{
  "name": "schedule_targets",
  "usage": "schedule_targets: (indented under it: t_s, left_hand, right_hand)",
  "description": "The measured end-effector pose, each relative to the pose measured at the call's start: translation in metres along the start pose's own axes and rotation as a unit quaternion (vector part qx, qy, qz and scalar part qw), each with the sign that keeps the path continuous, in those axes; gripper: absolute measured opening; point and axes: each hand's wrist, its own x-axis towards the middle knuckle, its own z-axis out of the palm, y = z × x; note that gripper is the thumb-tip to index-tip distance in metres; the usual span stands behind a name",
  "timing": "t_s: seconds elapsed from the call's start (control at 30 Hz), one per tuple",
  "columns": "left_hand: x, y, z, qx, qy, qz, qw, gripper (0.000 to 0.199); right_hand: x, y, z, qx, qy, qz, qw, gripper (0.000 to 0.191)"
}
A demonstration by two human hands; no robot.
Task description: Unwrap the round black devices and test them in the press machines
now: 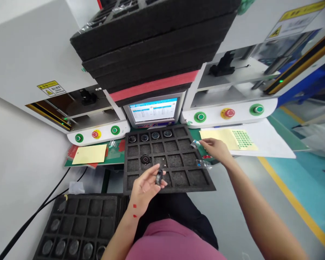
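My left hand (144, 184) grips a round black device (159, 177), like a watch body, by its edge, with its side turned toward me. It is held above the near part of a black foam tray (180, 179). In one tray pocket lies another round black piece (145, 159) with small contacts at its centre. Several glossy round pieces (155, 135) sit in the far row. My right hand (216, 148) pinches a small clear plastic film (195, 144) with a blue mark at the tray's right edge. A second clear film (203, 164) lies on that edge, nearer me.
A screen (154, 110) stands behind the tray, under stacked black foam trays (157, 47). Presses with buttons (229, 113) flank it. Yellow cards (90, 154) and a green-dot sticker sheet (243, 140) lie beside the tray. Another foam tray (82, 225) with round pieces sits lower left.
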Motion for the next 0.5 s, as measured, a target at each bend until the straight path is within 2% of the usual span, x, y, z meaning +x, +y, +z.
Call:
schedule_targets:
  t_s: [0.13, 0.23, 0.33, 0.43, 0.5]
  left_hand:
    - [-0.001, 0.006, 0.002, -0.034, -0.058, -0.05, 0.996, 0.048]
    - [-0.002, 0.01, 0.004, -0.089, -0.067, -0.089, 0.99, 0.044]
    - [-0.002, 0.012, 0.007, -0.155, -0.047, -0.102, 0.982, 0.049]
    - [0.0, 0.011, 0.012, -0.171, 0.006, -0.088, 0.981, 0.057]
    - [0.002, 0.011, 0.015, -0.164, 0.015, -0.097, 0.982, 0.062]
  right_hand:
    - [0.02, -0.011, 0.001, 0.01, -0.027, 0.018, 0.999, 0.023]
    - [0.01, -0.025, -0.007, 0.058, -0.016, 0.011, 0.998, 0.024]
    - [-0.028, -0.038, -0.015, 0.146, -0.011, -0.023, 0.989, 0.029]
    - [-0.082, -0.055, -0.016, 0.253, -0.067, -0.076, 0.962, 0.043]
    - [-0.117, -0.069, -0.012, 0.301, -0.123, -0.096, 0.941, 0.048]
